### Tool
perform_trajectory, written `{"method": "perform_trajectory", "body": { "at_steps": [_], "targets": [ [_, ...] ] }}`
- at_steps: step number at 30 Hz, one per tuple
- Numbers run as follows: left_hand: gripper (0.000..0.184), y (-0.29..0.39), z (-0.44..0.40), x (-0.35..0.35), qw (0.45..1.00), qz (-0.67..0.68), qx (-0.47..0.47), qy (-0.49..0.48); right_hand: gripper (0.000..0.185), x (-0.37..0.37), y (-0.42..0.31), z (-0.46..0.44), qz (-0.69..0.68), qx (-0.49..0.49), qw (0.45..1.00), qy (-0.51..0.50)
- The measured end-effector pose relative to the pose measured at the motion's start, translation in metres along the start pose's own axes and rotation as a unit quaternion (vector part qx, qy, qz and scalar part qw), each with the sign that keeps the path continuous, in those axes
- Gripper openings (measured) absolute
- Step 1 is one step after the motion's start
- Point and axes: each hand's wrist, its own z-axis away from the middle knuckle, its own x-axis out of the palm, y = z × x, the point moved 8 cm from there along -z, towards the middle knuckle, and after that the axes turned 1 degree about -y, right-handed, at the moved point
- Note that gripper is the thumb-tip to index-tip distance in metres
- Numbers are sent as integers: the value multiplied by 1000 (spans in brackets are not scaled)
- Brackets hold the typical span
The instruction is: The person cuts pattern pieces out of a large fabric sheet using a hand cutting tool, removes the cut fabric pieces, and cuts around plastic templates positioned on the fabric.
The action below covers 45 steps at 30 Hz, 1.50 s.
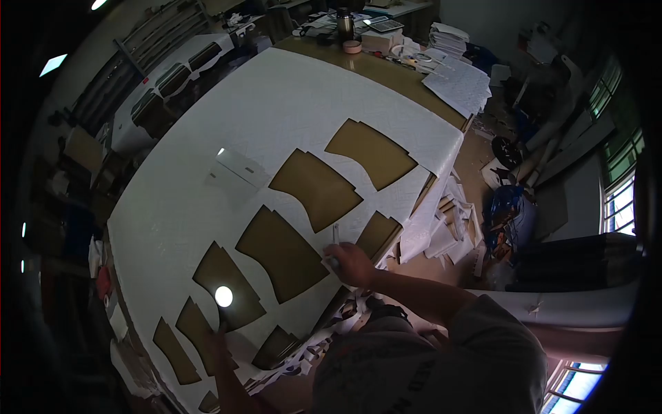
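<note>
Sheet (276,96): white, lying across the desk (383,74), curved brown shapes (286,257) showing in it | right grip (352,265): I pinch a slim pale tool (336,233) at the sheet, between brown shapes | left grip (216,343): dim, beside the near-left shapes; I cannot tell if spread or pressed together | far end: flask (345,26), papers (456,84)

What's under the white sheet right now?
Brown tabletop shows through the cut-outs and past the far edge of the white sheet. Anything beneath its uncut areas is covered.
</note>
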Motion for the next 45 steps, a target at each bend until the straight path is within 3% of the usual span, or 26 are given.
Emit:
{"method": "perform_trajectory", "body": {
  "at_steps": [1,3,5,7,9,12,15,19,23,25,28,30,31,34,36,39,45],
  "targets": [
    [66,2,7,-2,1000,15,-21,-13,37,-2,9,-6,4,30,1000,-9],
    [63,72,63,-27,998,-8,-67,-15,34,-4,23,-22,17,59,998,-8],
    [61,38,41,-13,996,24,-90,12,32,3,27,-45,15,48,999,-3],
    [60,24,37,-14,992,61,-102,36,29,8,37,-69,84,96,992,7],
    [59,44,47,-18,995,-10,-19,101,29,22,43,-94,66,108,992,28],
    [55,54,56,-15,992,-9,13,124,29,34,60,-122,46,157,984,64],
    [48,66,69,-13,977,-59,15,206,29,42,77,-134,59,209,973,74],
    [45,79,76,-14,973,-62,-6,222,30,44,75,-133,105,262,959,17],
    [51,81,71,-14,989,-46,-6,141,31,58,71,-136,176,247,951,-53],
    [52,60,45,7,982,-116,53,140,26,66,72,-143,209,220,951,-62],
    [51,74,68,-16,989,-44,-40,134,21,77,69,-143,218,185,955,-79],
    [50,76,55,-2,988,-82,43,128,19,76,70,-139,230,189,950,-91],
    [50,79,57,-5,988,-78,40,131,19,76,70,-139,231,183,951,-91],
    [49,74,55,-2,993,-9,-9,117,20,75,75,-141,218,181,956,-81],
    [48,70,44,4,989,0,50,137,23,70,75,-145,192,159,968,-26],
    [47,85,61,-22,992,36,30,116,27,60,71,-149,143,88,986,18],
    [47,81,64,-23,986,-1,94,140,30,46,68,-143,131,50,990,34]
  ]
}}
